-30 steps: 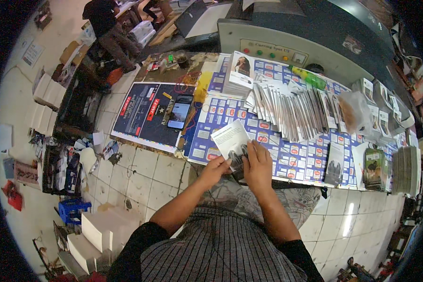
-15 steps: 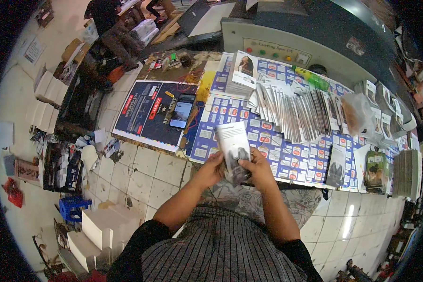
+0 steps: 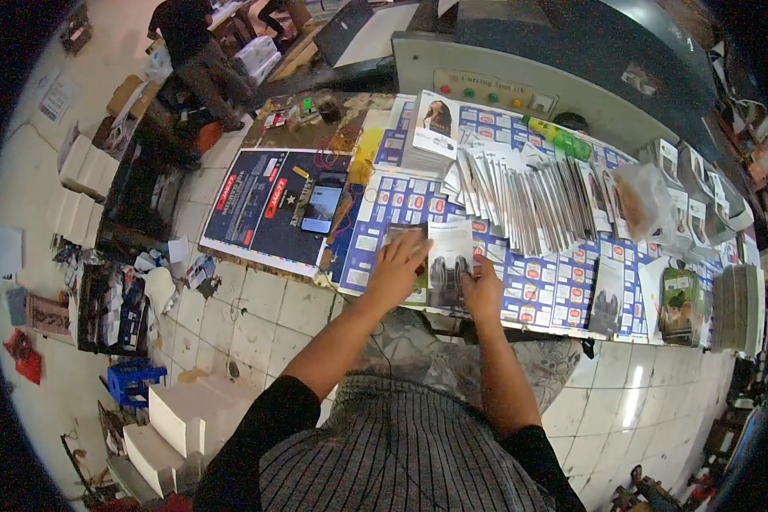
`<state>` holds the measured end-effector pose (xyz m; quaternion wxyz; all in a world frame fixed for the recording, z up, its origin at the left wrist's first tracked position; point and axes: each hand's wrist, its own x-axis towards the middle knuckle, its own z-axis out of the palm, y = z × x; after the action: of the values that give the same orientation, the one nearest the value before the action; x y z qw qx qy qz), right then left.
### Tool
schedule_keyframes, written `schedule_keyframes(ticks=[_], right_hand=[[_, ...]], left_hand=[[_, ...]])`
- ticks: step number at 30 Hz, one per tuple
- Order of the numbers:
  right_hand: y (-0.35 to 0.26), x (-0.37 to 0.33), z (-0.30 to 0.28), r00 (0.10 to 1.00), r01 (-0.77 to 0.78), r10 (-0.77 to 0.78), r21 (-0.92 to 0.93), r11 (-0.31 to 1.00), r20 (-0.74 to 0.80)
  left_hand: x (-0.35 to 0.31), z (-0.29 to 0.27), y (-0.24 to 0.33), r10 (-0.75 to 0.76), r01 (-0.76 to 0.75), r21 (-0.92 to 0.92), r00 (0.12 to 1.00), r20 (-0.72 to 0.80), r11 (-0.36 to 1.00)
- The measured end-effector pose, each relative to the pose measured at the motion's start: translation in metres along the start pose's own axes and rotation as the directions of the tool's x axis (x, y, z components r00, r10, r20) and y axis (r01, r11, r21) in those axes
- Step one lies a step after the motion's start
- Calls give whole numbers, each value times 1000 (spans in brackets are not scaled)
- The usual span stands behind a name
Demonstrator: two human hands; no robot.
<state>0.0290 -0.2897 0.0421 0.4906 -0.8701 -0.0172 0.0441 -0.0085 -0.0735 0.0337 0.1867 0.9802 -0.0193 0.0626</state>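
Head view: my left hand (image 3: pixel 398 266) spreads on a leaflet (image 3: pixel 449 249); whether right hand (image 3: pixel 485 292) clamps its edge, I cannot tell.

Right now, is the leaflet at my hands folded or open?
Spread open: the leaflet shows a dark panel under your left hand, beside a pale panel at your right hand.

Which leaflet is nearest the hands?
The leaflet between them: right hand at its right edge, left hand at its left; the fanned leaflets and lone leaflet farther right are untouched.

Bare left hand (image 3: pixel 398 267) palm down, fingers extended
Bare right hand (image 3: pixel 484 290) with fingers bent, both by the paper-covered table (image 3: pixel 533 314)'s near edge.
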Motion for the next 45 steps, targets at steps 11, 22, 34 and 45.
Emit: schedule_keyframes(ticks=[11,22,34,45], right_hand=[[-26,1,-26,921,-370,163,662,651,354],[-14,5,23,754,648,-559,-250,720,344],[-10,9,27,762,634,-533,-252,731,368],[-21,10,40,729,683,-538,-392,617,424]], left_hand=[[3,2,-1,248,-255,130,966,67,958],[-3,10,-15,183,-191,46,974,137,981],[-11,-18,-59,150,-172,156,979,141,973],[14,-15,-58,163,-168,4,961,222,986]])
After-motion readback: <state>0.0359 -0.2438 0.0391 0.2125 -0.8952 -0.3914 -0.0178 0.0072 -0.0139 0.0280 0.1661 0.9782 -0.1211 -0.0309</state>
